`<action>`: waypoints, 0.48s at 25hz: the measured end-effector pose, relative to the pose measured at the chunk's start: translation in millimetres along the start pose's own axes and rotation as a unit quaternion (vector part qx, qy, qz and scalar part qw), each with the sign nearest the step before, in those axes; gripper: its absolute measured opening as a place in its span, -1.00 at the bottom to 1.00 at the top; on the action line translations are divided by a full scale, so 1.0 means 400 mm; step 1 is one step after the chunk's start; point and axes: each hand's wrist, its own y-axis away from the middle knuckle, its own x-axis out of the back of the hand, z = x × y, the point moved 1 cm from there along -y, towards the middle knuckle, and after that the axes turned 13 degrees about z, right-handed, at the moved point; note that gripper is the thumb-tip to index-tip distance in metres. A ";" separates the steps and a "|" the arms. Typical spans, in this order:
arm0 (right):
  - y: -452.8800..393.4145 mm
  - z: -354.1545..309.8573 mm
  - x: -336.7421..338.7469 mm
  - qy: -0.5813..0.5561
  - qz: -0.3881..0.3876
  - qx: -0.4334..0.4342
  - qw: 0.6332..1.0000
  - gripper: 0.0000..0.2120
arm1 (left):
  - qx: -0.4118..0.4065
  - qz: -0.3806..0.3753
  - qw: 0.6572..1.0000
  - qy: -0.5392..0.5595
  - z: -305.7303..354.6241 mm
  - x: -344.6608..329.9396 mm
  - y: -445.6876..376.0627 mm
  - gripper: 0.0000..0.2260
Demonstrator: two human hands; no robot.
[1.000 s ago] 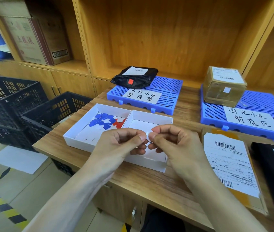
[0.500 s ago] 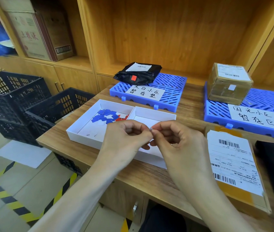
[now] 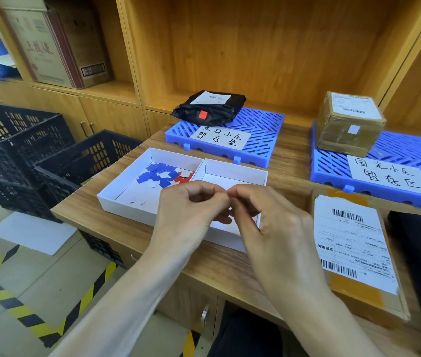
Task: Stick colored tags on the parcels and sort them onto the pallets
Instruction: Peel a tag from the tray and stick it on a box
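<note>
Beside black crates [image 3: 24, 155], white tray [image 3: 127, 202], tags [image 3: 158, 175], behind hands

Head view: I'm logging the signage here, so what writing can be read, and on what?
"太月小区 暂存垫", roughly: handwritten sign on left blue pallet.
"国光小区 暂存区": sign on right blue pallet.
Red characters on shelf carton: blurred.
Flat parcel's shipping label: barcodes only, text too small.
Other parcel labels: unreadable.

Parcel sorting room showing itself, blue pallets [image 3: 261, 130] with handwritten zone signs sitting on the counter [image 3: 132, 228], labelled parcels [image 3: 348, 122] waiting, black crates [image 3: 18, 150] stacking, hazard tape [image 3: 6, 297] striping floor
</note>
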 end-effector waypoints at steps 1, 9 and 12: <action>-0.001 0.000 0.001 -0.017 0.002 -0.027 0.999 -0.87 | 0.010 -0.003 1.000 0.008 0.000 0.000 0.000 -0.80; -0.035 0.012 0.012 -0.135 -0.011 -0.246 0.960 -0.92 | 0.084 -0.052 0.992 0.082 0.003 0.011 0.012 -0.81; -0.023 0.001 0.019 -0.074 0.000 -0.197 0.978 -0.94 | 0.066 -0.037 0.995 0.069 -0.001 0.012 0.015 -0.83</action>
